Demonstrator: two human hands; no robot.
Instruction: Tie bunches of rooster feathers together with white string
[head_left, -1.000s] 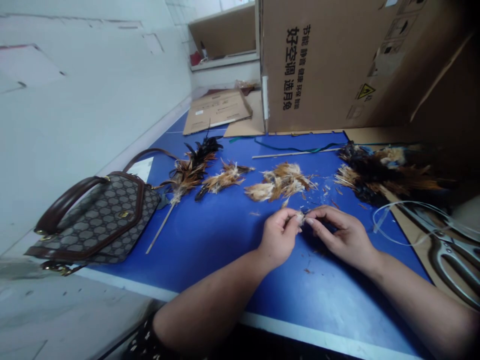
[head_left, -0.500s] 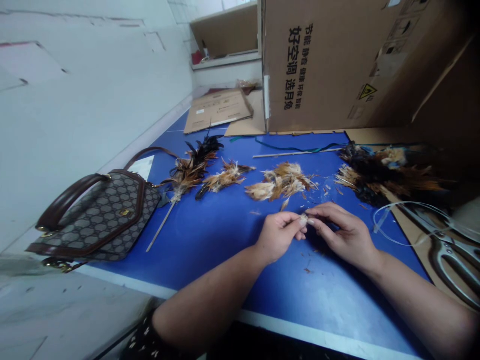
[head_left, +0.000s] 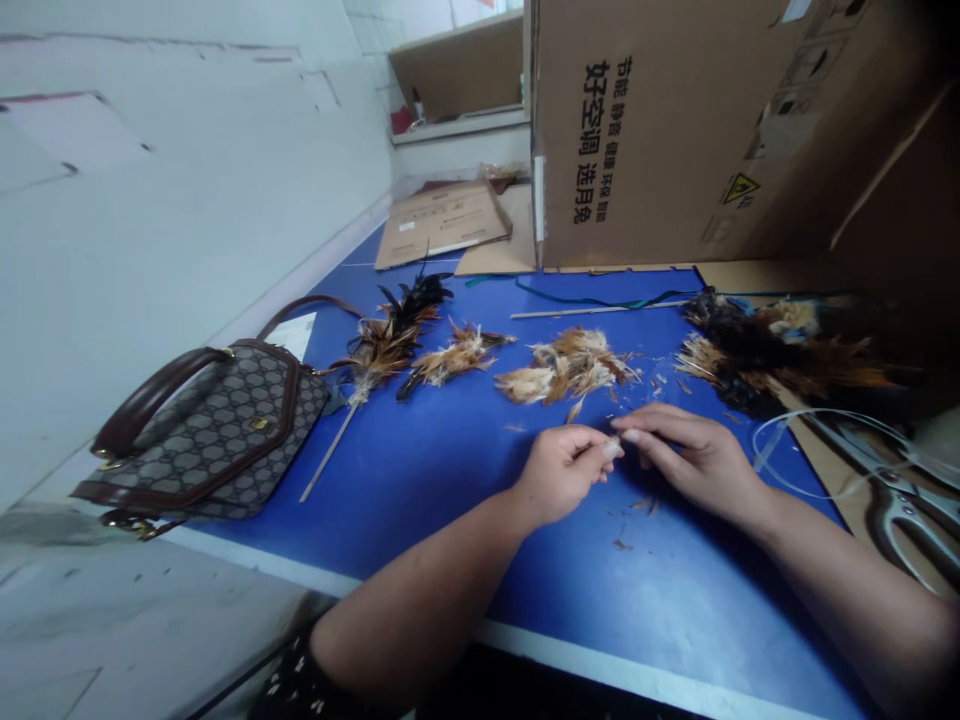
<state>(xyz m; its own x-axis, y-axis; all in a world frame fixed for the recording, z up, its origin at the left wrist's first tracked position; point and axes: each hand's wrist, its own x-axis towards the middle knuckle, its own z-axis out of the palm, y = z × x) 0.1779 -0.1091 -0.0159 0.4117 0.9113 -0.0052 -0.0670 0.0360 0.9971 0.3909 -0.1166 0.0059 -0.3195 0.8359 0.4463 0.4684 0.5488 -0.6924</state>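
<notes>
My left hand (head_left: 564, 472) is closed in a pinch, thumb against finger, on a small pale feather (head_left: 617, 436) that is mostly hidden. Facing it, my right hand (head_left: 688, 455) pinches the feather's other side between thumb and fingertips. Both hands are just above the blue table (head_left: 427, 480). Beyond them lies a pile of cream and brown feathers (head_left: 574, 365). A smaller feather bunch (head_left: 459, 355) is to its left. Further left, brown and black feathers are fastened around a thin stick (head_left: 328, 452).
A patterned handbag (head_left: 217, 430) sits at the left. Dark feathers (head_left: 772, 350), a loop of clear strip (head_left: 780, 480) and scissors (head_left: 900, 510) are at the right. A large cardboard box (head_left: 667, 140) stands behind, near a thin rod (head_left: 592, 311) and green ribbon (head_left: 600, 298).
My fingertips have drawn slightly apart, and the right hand has shifted a little to the right. The whole view has also shifted slightly. Several brown bits now lie below the right hand.
</notes>
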